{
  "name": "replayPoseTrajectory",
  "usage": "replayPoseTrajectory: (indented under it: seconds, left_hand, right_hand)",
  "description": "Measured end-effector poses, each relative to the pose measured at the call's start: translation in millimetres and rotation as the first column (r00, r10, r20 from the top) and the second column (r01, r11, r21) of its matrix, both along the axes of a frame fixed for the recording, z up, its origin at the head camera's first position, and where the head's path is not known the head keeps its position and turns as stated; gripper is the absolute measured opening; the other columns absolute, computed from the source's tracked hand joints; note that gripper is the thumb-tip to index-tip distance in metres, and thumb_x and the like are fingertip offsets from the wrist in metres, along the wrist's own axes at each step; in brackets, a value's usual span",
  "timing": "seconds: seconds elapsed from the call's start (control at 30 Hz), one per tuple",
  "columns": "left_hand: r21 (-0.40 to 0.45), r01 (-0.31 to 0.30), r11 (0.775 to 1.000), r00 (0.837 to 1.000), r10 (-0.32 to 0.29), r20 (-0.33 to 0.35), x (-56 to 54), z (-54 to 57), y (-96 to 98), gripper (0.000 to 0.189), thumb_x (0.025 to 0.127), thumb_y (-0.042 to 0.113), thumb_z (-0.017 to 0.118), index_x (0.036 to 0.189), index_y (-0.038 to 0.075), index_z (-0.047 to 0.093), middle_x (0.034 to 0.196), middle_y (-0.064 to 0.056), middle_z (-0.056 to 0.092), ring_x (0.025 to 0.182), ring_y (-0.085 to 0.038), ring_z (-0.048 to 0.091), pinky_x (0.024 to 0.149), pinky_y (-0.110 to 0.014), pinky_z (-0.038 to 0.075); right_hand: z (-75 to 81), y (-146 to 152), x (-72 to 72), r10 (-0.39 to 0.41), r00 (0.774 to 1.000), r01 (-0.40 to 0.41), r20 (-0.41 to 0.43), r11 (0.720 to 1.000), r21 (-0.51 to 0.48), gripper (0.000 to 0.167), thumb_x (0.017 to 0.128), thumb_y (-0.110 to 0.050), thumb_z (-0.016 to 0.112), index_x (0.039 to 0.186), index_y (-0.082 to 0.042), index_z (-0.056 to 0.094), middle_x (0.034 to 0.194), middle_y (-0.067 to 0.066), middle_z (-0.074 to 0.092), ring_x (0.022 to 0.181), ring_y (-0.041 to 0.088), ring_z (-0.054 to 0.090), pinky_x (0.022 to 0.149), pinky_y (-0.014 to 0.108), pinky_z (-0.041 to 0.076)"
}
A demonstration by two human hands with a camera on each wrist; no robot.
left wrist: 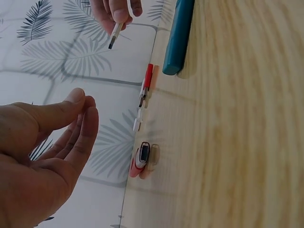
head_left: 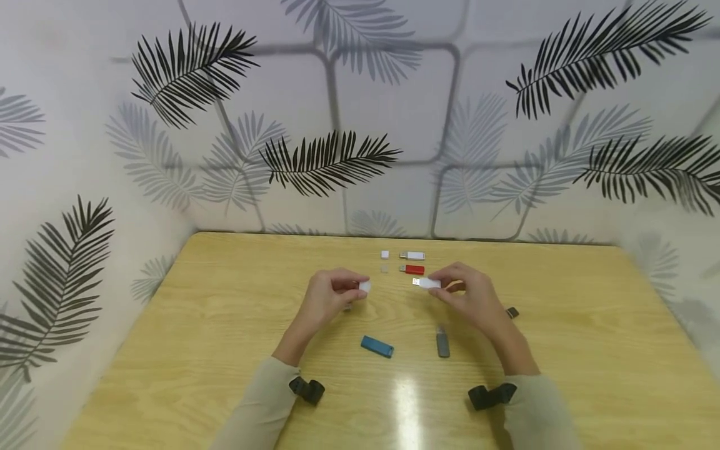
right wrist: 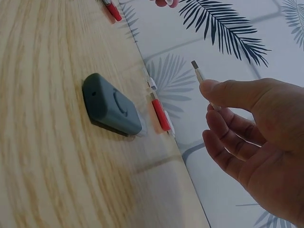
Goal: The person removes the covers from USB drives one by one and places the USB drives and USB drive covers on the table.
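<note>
Together, two bare hands hang raised above a wooden table (head_left: 185,350), forearms reaching from the near side and slanting inward, in beige sleeves (head_left: 260,403) with a black wrist camera (head_left: 308,390) on each cuff. At left, the left hand (head_left: 333,294) pinches a small white piece (head_left: 365,286) between thumb and fingertips, palm turned inward; the left wrist view hides the piece behind the fingers. At right, the right hand (head_left: 469,292) grips a white USB stick (head_left: 432,283) by its body, thumb against the near face, its metal plug pointing left toward the other hand, the remaining fingers loosely bent. The two held objects face each other, apart. On the far side, near the patterned wall (head_left: 388,206), lie a red USB stick (head_left: 415,270) and, just beyond it, a white-and-silver stick (head_left: 415,255); left of them sit a white cap (head_left: 385,255) and a clear cap (head_left: 384,269). Nearer, a blue stick (head_left: 377,347) lies left of a gray one (head_left: 443,344), while a dark stick (head_left: 512,312) rests right of the right wrist.
</note>
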State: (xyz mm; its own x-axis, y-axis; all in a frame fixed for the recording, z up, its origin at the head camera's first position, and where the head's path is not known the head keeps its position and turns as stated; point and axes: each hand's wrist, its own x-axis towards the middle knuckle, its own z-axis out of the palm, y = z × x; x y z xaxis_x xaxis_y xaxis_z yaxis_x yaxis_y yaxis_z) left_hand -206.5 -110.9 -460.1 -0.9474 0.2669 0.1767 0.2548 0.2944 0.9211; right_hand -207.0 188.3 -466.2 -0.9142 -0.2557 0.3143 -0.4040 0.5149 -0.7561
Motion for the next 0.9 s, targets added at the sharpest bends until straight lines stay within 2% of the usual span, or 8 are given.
replayPoseTrajectory:
  seconds: [0.03, 0.13, 0.23, 0.33, 0.47, 0.53, 0.63, 0.9]
  left_hand:
    - [0.005, 0.003, 1.000, 1.000, -0.003, -0.004, -1.6, -0.1, 0.7, 0.021, 0.090, 0.001, 0.076, 0.112, -0.002, 0.077, 0.103, -0.012, 0.074, 0.084, -0.028, 0.072, 0.066, -0.046, 0.060]
    - [0.037, 0.011, 0.999, 1.000, -0.011, 0.005, -4.8, -0.5, 4.0, 0.022, 0.091, 0.001, 0.075, 0.112, -0.003, 0.077, 0.103, -0.014, 0.073, 0.079, -0.039, 0.068, 0.062, -0.045, 0.058]
    - [0.062, 0.001, 0.998, 1.000, -0.002, 0.022, -7.7, -2.5, 8.1, 0.021, 0.091, 0.000, 0.075, 0.112, -0.003, 0.077, 0.103, -0.015, 0.072, 0.073, -0.045, 0.062, 0.054, -0.034, 0.053]
    - [0.038, -0.034, 0.999, 0.999, 0.033, 0.039, -10.7, -5.1, 13.3, 0.021, 0.090, 0.001, 0.077, 0.111, 0.001, 0.079, 0.104, -0.012, 0.073, 0.074, -0.036, 0.064, 0.053, -0.026, 0.050]
    - [-0.041, -0.073, 0.996, 0.996, 0.075, 0.050, -15.0, -7.0, 22.3, 0.020, 0.088, 0.000, 0.079, 0.108, 0.002, 0.080, 0.105, -0.011, 0.075, 0.084, -0.021, 0.070, 0.067, -0.025, 0.056]
    - [-0.073, -0.077, 0.994, 0.995, 0.081, 0.054, -17.3, -7.6, 26.8, 0.019, 0.088, 0.000, 0.079, 0.108, 0.001, 0.080, 0.105, -0.013, 0.075, 0.087, -0.022, 0.071, 0.077, -0.029, 0.059]
    - [-0.110, -0.072, 0.991, 0.995, 0.079, 0.063, -20.5, -7.3, 32.6, 0.019, 0.089, -0.001, 0.078, 0.108, 0.000, 0.079, 0.106, -0.014, 0.075, 0.089, -0.025, 0.072, 0.081, -0.036, 0.060]
    - [-0.198, -0.070, 0.978, 0.995, 0.084, 0.063, -26.2, -12.6, 39.8, 0.017, 0.087, -0.002, 0.080, 0.103, 0.003, 0.080, 0.101, -0.010, 0.075, 0.085, -0.019, 0.070, 0.077, -0.032, 0.059]
  right_hand:
    - [0.5, 0, -1.7, -0.005, 1.000, 0.005, 0.008, 1.000, -0.001, 0.019, 0.088, -0.002, 0.080, 0.107, -0.002, 0.077, 0.102, 0.008, 0.071, 0.090, 0.024, 0.067, 0.077, 0.036, 0.061]
    - [0.7, 0, -6.4, -0.019, 1.000, 0.019, 0.022, 1.000, -0.001, 0.019, 0.088, -0.003, 0.081, 0.107, -0.002, 0.077, 0.102, 0.009, 0.072, 0.090, 0.025, 0.068, 0.078, 0.037, 0.061]
    - [-2.3, -4, -9.7, -0.044, 0.998, 0.044, 0.035, 0.999, -0.010, 0.021, 0.087, -0.004, 0.082, 0.107, -0.001, 0.077, 0.102, 0.011, 0.073, 0.091, 0.027, 0.069, 0.078, 0.040, 0.061]
    - [-6.9, -7, -11.5, -0.080, 0.996, 0.081, 0.043, 0.997, -0.015, 0.022, 0.086, -0.004, 0.083, 0.107, -0.001, 0.076, 0.101, 0.011, 0.073, 0.091, 0.028, 0.069, 0.079, 0.041, 0.061]
    - [-10.6, -10, -12.7, -0.110, 0.992, 0.110, 0.067, 0.994, 0.002, 0.022, 0.087, -0.006, 0.083, 0.108, -0.002, 0.076, 0.102, 0.010, 0.073, 0.092, 0.026, 0.068, 0.080, 0.039, 0.061]
    - [-11.5, -11, -13.3, -0.117, 0.990, 0.117, 0.078, 0.993, 0.007, 0.022, 0.087, -0.005, 0.082, 0.108, -0.002, 0.075, 0.102, 0.011, 0.073, 0.092, 0.026, 0.068, 0.081, 0.040, 0.061]
    - [-12.4, -12, -13.3, -0.127, 0.988, 0.126, 0.093, 0.992, 0.010, 0.020, 0.088, -0.002, 0.081, 0.107, -0.001, 0.075, 0.103, 0.012, 0.073, 0.092, 0.026, 0.068, 0.081, 0.041, 0.061]
    - [-16.3, -17, -14.6, -0.131, 0.983, 0.129, 0.130, 0.991, 0.030, 0.018, 0.088, -0.002, 0.080, 0.105, 0.000, 0.076, 0.103, 0.014, 0.073, 0.091, 0.027, 0.069, 0.083, 0.044, 0.060]
